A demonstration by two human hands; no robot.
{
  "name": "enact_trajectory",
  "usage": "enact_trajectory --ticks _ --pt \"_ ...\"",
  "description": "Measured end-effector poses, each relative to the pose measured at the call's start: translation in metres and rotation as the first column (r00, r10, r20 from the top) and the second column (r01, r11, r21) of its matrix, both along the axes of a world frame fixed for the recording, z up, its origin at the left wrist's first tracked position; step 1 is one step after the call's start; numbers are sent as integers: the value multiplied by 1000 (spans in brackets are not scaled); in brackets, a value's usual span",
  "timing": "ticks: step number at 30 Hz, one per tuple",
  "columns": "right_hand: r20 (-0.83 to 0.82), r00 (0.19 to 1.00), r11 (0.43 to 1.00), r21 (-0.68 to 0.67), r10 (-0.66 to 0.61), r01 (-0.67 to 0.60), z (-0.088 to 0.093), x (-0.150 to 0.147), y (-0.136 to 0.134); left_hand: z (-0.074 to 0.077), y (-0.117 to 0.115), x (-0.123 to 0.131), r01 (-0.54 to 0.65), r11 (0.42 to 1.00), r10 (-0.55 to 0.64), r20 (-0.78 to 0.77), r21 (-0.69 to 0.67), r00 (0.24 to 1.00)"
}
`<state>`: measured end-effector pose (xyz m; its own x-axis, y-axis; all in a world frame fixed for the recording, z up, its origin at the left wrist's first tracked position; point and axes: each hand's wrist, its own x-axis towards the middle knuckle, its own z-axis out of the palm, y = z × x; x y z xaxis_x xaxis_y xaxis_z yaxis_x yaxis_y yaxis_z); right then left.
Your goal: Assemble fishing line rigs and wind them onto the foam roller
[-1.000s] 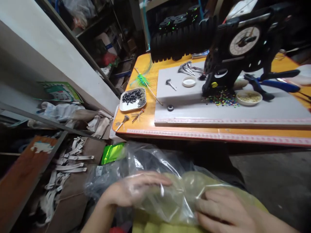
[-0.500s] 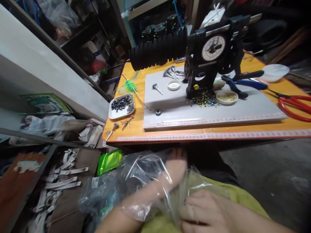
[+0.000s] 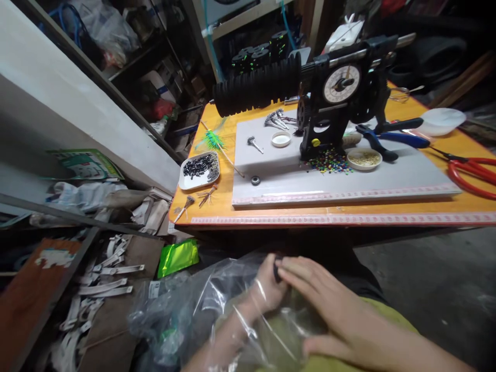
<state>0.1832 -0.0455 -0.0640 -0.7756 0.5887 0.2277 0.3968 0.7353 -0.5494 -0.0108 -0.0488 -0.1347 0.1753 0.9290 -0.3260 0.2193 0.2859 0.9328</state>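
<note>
My left hand [image 3: 271,284] is closed around a small black object [image 3: 277,268], whose top shows above the fingers; its kind cannot be made out. A clear plastic bag [image 3: 209,289] lies over that wrist and forearm in my lap. Against the black object and the left fingers rest the fingertips of my right hand [image 3: 325,294]. Its fingers are stretched out, with the thumb apart near the bag. Both hands are just below the front edge of the orange table [image 3: 205,206].
On the table stand a black machine with a dial [image 3: 341,82], a white tray of black pieces [image 3: 189,180], a dish of gold bits [image 3: 364,159], pliers [image 3: 403,137] and red-handled scissors [image 3: 470,178]. A shiny green packet [image 3: 178,257] lies left of the bag.
My left hand has drawn back from under the table edge, now with a black object in it. My right hand has moved up from the bag to meet it.
</note>
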Motion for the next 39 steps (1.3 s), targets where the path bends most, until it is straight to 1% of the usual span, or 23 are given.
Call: enact_trajectory --ticks 2,5,7,9,10,11,13,15,16,18,20,22,24,27,28,29,31,32,33,34,36,38,39 --pt "101 991 988 -124 -85 98 -19 8 2 11 -8 -20 24 998 -20 66 -59 998" --pt "194 976 961 -235 -100 145 -50 15 9 34 -28 -69 104 981 -84 122 -164 989" --pt "293 945 948 -230 -147 219 -64 14 17 55 -47 -111 186 952 -155 142 -242 978" --pt "393 896 938 -178 -209 297 -71 8 28 82 -66 -150 259 915 -228 132 -310 965" --pt "424 879 939 -152 -219 308 -72 2 32 97 -75 -165 214 925 -186 116 -313 976" --pt "443 872 946 -133 -210 296 -73 -6 35 111 -81 -175 150 945 -113 141 -290 984" --pt "463 872 968 -101 -159 230 -70 -24 36 135 -85 -178 70 985 -18 309 -157 951" --pt "449 891 989 -83 -70 119 -63 -40 33 147 -77 -164 -101 993 66 431 59 900" --pt "436 900 995 -74 -23 62 -57 -45 31 149 -69 -153 -126 981 52 428 146 902" --pt "414 909 998 -47 49 -33 -37 -45 29 142 -49 -128 -123 978 62 329 169 942" --pt "351 934 998 -32 67 -59 -11 -36 31 128 -29 -104 -183 969 133 276 165 952" --pt "205 979 998 -65 2 11 18 -27 33 111 -14 -83 -242 958 193 277 154 941" --pt "84 993 989 -121 -80 90 41 -24 34 97 -5 -66 -245 962 200 295 123 934" --pt "6 999 988 -149 -34 35 58 -32 36 83 -3 -55 -179 980 132 377 92 917" --pt "-11 1000 990 -142 -6 4 61 -35 40 79 -5 -55 -169 980 122 346 109 930" --pt "-30 1000 991 -130 5 -9 63 -38 46 74 -8 -56 -153 978 113 257 141 960" --pt "-88 995 995 -98 -37 28 71 -41 68 61 -16 -62 -28 981 44 -83 193 996" --pt "-125 989 994 -82 -83 73 76 -43 84 52 -21 -64 92 980 -45 -259 175 965" --pt "-171 975 989 -64 -143 134 83 -44 102 42 -26 -66 217 968 -157 -378 122 912" --pt "-219 956 981 -48 -196 190 90 -47 122 30 -31 -68 313 948 -258 -430 62 865" --pt "-234 936 965 -46 -263 259 103 -56 164 7 -40 -71 348 937 -302 -456 17 837" --pt "-154 935 948 -61 -319 313 112 -69 202 -11 -45 -78 292 953 -230 -421 87 877" --pt "-127 933 942 -59 -336 331 114 -77 218 -17 -47 -85 211 965 -143 -360 156 922"
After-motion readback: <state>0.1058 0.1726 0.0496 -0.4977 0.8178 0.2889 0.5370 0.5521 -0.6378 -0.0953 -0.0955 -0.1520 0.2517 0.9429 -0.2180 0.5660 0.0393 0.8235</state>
